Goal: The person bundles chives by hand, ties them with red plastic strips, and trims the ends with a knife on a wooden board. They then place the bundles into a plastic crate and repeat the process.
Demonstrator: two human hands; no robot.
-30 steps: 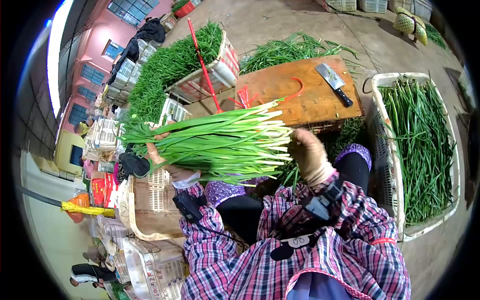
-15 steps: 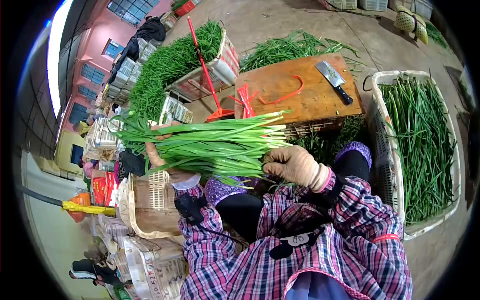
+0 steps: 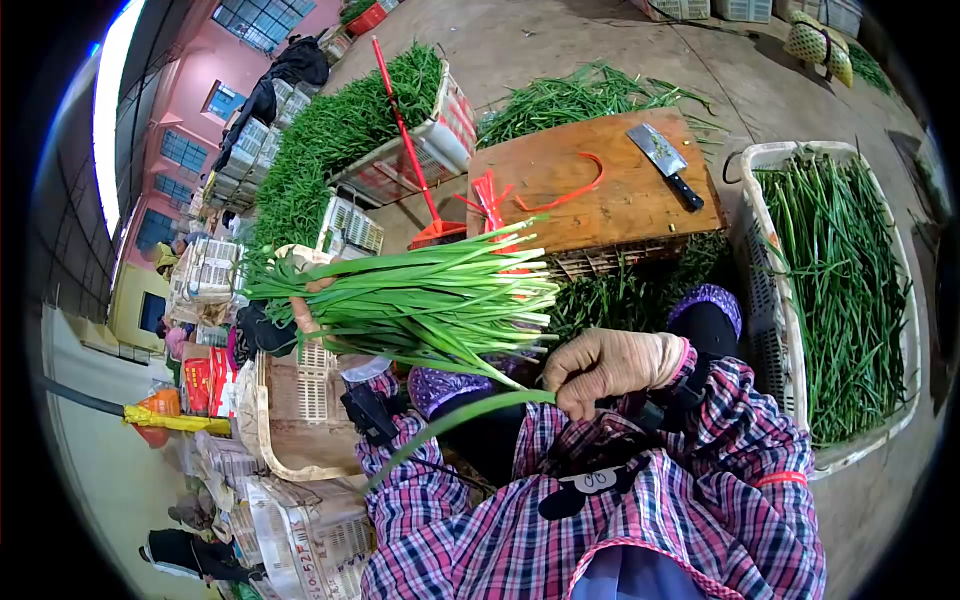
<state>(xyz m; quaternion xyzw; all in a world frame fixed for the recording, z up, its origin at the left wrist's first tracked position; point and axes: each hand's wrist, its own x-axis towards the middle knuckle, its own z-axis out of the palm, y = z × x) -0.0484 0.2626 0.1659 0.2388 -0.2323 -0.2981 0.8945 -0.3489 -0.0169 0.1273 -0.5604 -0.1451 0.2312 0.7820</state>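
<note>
A thick bunch of long green leafy stalks (image 3: 430,295) lies sideways in front of me, pale ends to the right. My left hand (image 3: 305,308), gloved, is wrapped round its leafy left part, with the palm hidden behind the leaves. Below the pale ends, my right hand (image 3: 610,368) in a tan glove pinches the end of a single green leaf (image 3: 455,415), which curves down to the left across my lap. The wooden board (image 3: 560,215) beyond the bunch bears a cleaver (image 3: 665,165) and red ties (image 3: 490,200).
On the right stands a white crate (image 3: 795,380) full of green stalks. A heaped crate (image 3: 455,110) and a red-handled dustpan (image 3: 437,232) are at the back left. Another crate (image 3: 268,425) sits at my left. Loose greens (image 3: 590,100) lie behind the board. A person (image 3: 195,550) is at lower left.
My right hand has moved down and slightly right, away from the bunch, drawing one leaf with it. The bunch's pale ends have shifted a little left and spread out.
</note>
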